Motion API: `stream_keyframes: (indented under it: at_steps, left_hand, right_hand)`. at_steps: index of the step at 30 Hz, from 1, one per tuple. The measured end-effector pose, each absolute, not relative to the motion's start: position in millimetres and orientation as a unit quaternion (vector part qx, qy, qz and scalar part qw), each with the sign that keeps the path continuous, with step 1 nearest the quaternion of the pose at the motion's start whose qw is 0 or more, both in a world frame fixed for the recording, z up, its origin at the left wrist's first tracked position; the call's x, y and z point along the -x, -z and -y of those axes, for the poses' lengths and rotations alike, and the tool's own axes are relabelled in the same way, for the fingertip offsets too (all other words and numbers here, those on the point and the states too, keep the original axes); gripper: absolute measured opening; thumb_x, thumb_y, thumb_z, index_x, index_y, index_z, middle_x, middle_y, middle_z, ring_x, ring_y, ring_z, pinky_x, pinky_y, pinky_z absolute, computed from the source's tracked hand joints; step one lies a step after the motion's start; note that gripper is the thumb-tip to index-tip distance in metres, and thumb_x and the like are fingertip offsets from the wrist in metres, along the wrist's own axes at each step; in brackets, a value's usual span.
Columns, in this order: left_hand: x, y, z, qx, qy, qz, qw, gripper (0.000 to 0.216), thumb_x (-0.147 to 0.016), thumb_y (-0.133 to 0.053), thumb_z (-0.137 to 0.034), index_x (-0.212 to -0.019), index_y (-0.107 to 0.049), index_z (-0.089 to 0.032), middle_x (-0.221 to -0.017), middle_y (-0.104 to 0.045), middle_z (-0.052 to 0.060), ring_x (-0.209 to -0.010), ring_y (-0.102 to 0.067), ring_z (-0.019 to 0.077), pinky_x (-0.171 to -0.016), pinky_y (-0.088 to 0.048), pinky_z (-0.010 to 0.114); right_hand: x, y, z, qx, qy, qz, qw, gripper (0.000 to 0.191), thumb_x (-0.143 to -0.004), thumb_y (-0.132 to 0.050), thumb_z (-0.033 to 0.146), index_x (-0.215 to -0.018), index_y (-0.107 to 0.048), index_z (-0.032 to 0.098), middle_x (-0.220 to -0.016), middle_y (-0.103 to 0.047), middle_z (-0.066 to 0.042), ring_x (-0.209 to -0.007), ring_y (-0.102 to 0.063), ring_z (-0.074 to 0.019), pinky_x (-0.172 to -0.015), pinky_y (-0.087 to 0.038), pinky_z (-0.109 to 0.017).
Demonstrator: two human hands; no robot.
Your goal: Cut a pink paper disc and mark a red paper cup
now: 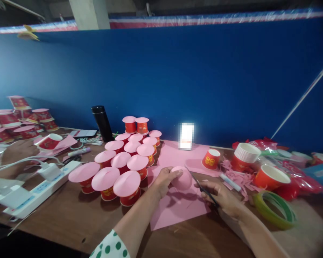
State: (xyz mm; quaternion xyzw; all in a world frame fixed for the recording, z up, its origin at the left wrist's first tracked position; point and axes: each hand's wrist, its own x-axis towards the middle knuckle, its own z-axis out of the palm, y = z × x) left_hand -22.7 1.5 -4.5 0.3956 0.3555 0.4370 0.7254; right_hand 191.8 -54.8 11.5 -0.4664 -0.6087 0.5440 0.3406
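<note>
Left hand (pixel 163 182) has the pink disc (pixel 182 180) pinched, basically 10 o'clock from the right hand (pixel 223 197), which is wrapped round the scissors (pixel 207 194), their long axis aimed about 11 o'clock, just beside the disc's edge.

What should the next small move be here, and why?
Probably a short snip along the edge of the pink paper disc: the left hand pinches it at one side, while the right hand holds the scissors with a blade alongside the opposite edge. Whether it touches the paper is hard to tell.
</note>
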Motion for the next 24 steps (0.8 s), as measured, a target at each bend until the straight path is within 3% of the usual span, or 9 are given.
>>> stream_keyframes:
  at_steps: [7, 12, 18, 24]
  left_hand:
    - [24.5, 4.6, -1.9, -0.404, -0.422, -0.349, 0.733, 0.043, -0.058, -0.08, -0.041, -0.086, -0.069, -0.009, -0.07, -0.064, 0.005, -0.061, -0.056, 0.0126, -0.059, -0.045, 0.025]
    - [24.0, 5.6, -1.0, -0.405, -0.411, -0.355, 0.736, 0.044, -0.058, -0.08, -0.04, -0.086, -0.068, -0.009, -0.07, -0.063, 0.004, -0.06, -0.055, 0.0117, -0.058, -0.045, 0.024]
    - [24.2, 0.4, 0.7, -0.403, -0.405, -0.366, 0.735, 0.046, -0.056, -0.08, -0.041, -0.087, -0.068, -0.009, -0.071, -0.063, 0.005, -0.062, -0.056, 0.0127, -0.058, -0.045, 0.024]
    - [24.4, -0.9, 0.2, -0.406, -0.399, -0.369, 0.735, 0.045, -0.056, -0.08, -0.042, -0.086, -0.067, -0.01, -0.07, -0.064, 0.005, -0.06, -0.056, 0.0121, -0.057, -0.045, 0.024]
  right_hand:
    - [-192.8, -13.4, 54.3, 0.474, -0.525, 0.625, 0.33, 0.048, -0.069, -0.072, 0.048, -0.105, -0.07, 0.017, -0.089, -0.058, -0.006, -0.072, -0.054, -0.0154, -0.065, -0.046, -0.028]
    - [-194.9, -13.3, 53.8, 0.483, -0.505, 0.643, 0.312, 0.05, -0.073, -0.069, 0.049, -0.111, -0.068, 0.017, -0.098, -0.06, -0.009, -0.086, -0.057, -0.0205, -0.076, -0.048, -0.031]
    - [-197.2, -13.9, 54.0, 0.489, -0.495, 0.648, 0.309, 0.048, -0.073, -0.069, 0.049, -0.11, -0.068, 0.018, -0.096, -0.061, -0.008, -0.085, -0.057, -0.0214, -0.075, -0.049, -0.031]
    - [-197.9, -9.9, 53.4, 0.483, -0.531, 0.621, 0.314, 0.047, -0.072, -0.071, 0.046, -0.109, -0.069, 0.017, -0.092, -0.058, -0.006, -0.071, -0.053, -0.014, -0.062, -0.046, -0.025]
